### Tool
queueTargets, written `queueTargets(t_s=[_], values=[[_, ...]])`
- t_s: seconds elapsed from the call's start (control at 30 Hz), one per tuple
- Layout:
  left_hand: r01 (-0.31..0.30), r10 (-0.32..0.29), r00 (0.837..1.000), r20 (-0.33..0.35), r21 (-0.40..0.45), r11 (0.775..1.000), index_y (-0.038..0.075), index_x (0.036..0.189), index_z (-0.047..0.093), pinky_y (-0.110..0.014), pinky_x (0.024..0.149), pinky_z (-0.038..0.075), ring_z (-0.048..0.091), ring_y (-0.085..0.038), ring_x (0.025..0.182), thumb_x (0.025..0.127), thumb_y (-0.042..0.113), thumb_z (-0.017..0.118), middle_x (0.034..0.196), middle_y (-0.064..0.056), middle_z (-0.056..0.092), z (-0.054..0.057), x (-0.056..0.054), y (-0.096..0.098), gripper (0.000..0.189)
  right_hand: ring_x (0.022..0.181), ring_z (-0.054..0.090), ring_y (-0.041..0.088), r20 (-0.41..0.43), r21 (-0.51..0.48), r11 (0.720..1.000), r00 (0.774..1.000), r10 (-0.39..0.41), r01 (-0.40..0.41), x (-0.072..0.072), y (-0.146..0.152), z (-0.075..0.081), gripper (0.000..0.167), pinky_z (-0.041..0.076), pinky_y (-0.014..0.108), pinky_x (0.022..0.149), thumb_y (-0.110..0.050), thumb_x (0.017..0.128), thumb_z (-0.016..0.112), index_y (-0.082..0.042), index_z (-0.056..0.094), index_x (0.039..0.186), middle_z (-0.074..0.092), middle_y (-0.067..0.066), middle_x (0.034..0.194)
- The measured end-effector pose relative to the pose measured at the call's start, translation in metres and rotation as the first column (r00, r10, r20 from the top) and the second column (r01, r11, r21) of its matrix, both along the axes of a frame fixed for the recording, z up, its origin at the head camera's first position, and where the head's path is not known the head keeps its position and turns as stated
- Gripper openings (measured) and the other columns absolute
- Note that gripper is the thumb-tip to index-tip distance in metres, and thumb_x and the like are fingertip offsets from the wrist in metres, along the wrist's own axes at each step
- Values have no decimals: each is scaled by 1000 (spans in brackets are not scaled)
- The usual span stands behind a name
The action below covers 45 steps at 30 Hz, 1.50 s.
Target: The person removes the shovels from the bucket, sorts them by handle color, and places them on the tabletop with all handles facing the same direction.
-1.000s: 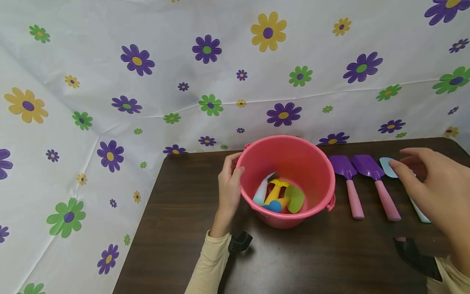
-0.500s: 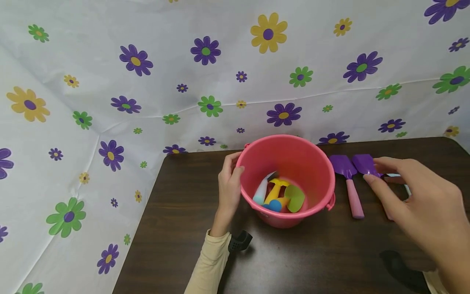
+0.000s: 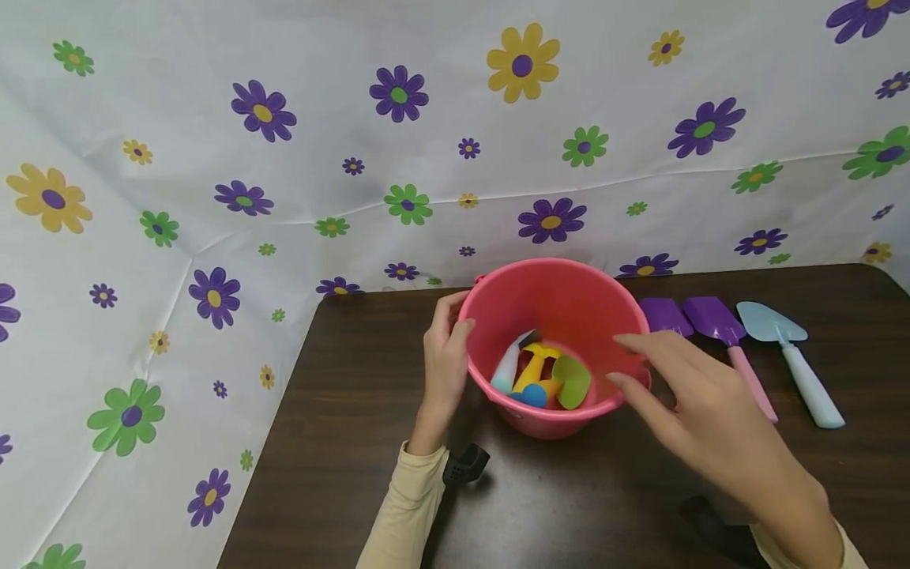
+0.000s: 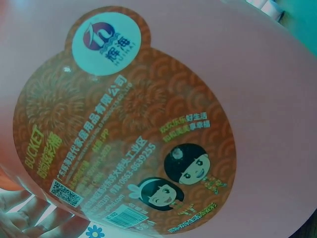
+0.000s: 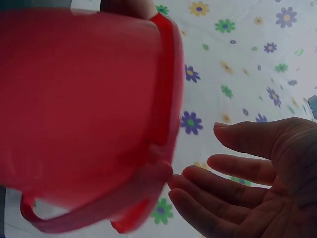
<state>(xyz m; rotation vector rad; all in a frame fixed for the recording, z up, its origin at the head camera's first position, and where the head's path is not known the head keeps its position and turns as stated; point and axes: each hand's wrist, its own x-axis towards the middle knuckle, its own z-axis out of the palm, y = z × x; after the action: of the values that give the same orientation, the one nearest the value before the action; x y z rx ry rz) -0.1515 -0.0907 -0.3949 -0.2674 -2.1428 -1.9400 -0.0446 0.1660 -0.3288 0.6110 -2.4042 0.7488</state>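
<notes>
A pink bucket [image 3: 550,300] stands on the dark table. My left hand [image 3: 442,363] grips its left rim, thumb on the rim and fingers outside. In the left wrist view the bucket's wall carries a round-cornered printed label [image 4: 143,124], with fingers [image 4: 34,215] at the lower left. My right hand [image 3: 718,411] is by the right rim, thumb and fingers apart, holding nothing; the right wrist view shows its fingers near the rim and handle [image 5: 89,208]. Inside lie a pale blue handled tool [image 3: 506,367], a yellow tool [image 3: 532,371], a green blade [image 3: 571,382] and a blue round end [image 3: 534,395].
Right of the bucket lie two purple shovels, one [image 3: 664,314] partly behind my right hand, the other [image 3: 714,318] with a pink handle. A light blue trowel [image 3: 810,379] lies farther right. A flower-printed sheet [image 3: 298,174] hangs behind and left of the table.
My right hand has moved left from above the light blue trowel, past the purple shovels, to the bucket's right rim. The left hand still holds the bucket, which has stayed in place.
</notes>
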Motion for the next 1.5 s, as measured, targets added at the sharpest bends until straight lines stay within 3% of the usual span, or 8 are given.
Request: queueTargets(t_s=[0.13, 0.23, 0.6, 0.7, 0.87, 1.03, 1.3, 1.5], values=[[6, -6, 1000, -4, -10, 1000, 6, 135, 58, -44, 92, 59, 67, -29, 112, 96, 8, 58, 131, -8, 66, 1, -2, 1, 39, 91, 71, 22, 27, -9, 999, 999, 43, -43, -3, -8, -5, 45, 62, 29, 70, -32, 92, 79, -6, 69, 126, 72, 8, 114], [8, -8, 1000, -8, -18, 1000, 6, 135, 58, -43, 91, 60, 67, -28, 111, 96, 10, 57, 131, -8, 66, 1, -3, 0, 39, 94, 71, 23, 55, -17, 998, 996, 64, -63, -6, -14, -6, 56, 64, 40, 67, -5, 75, 90, -7, 68, 126, 71, 9, 116], [1, -1, 1000, -8, -32, 999, 6, 135, 58, -46, 92, 59, 67, -30, 110, 96, 11, 56, 130, -10, 67, 3, -7, -2, 40, 85, 62, 13, 277, -40, 992, 953, 126, -119, -26, -28, -7, 53, 60, 25, 65, -6, 78, 89, -6, 68, 127, 71, 4, 110], [-2, 2, 1000, -7, -31, 1000, 7, 135, 58, -44, 91, 60, 67, -28, 110, 96, 11, 56, 130, -8, 67, 4, -8, -2, 40, 88, 64, 16, 360, -41, 989, 922, 144, -139, -31, -30, -4, 51, 61, 28, 68, -7, 82, 86, -6, 68, 130, 72, 7, 115], [-6, 6, 1000, 14, -24, 1000, 8, 135, 58, -42, 92, 59, 67, -25, 111, 96, 12, 57, 130, -5, 67, 4, -7, -1, 39, 105, 70, 29, 519, -75, 975, 826, 219, -211, -43, -33, 4, 48, 63, 43, 79, -8, 84, 83, -6, 69, 130, 73, 9, 122], [7, -7, 1000, 20, -9, 1000, 7, 135, 57, -42, 93, 59, 67, -25, 112, 96, 10, 58, 131, -5, 66, 1, -6, 1, 39, 97, 70, 23, 598, -101, 943, 738, 311, -316, -57, -37, 4, 44, 63, 37, 76, -7, 83, 83, -7, 71, 125, 75, 3, 111], [11, -11, 1000, 8, -9, 1000, 7, 134, 58, -43, 92, 59, 66, -27, 112, 95, 9, 57, 131, -7, 66, 2, -8, 1, 39, 98, 67, 21, 608, -140, 903, 684, 403, -407, -66, -34, 1, 41, 62, 33, 74, -8, 82, 83, -11, 74, 122, 73, -2, 109], [4, -4, 1000, 15, 0, 1000, 7, 134, 58, -42, 91, 60, 66, -26, 111, 94, 11, 57, 129, -6, 67, 3, -8, 0, 41, 93, 65, 12, 605, -173, 842, 619, 500, -511, -73, -37, 2, 40, 59, 27, 76, -6, 86, 79, -12, 74, 125, 72, -5, 109]])
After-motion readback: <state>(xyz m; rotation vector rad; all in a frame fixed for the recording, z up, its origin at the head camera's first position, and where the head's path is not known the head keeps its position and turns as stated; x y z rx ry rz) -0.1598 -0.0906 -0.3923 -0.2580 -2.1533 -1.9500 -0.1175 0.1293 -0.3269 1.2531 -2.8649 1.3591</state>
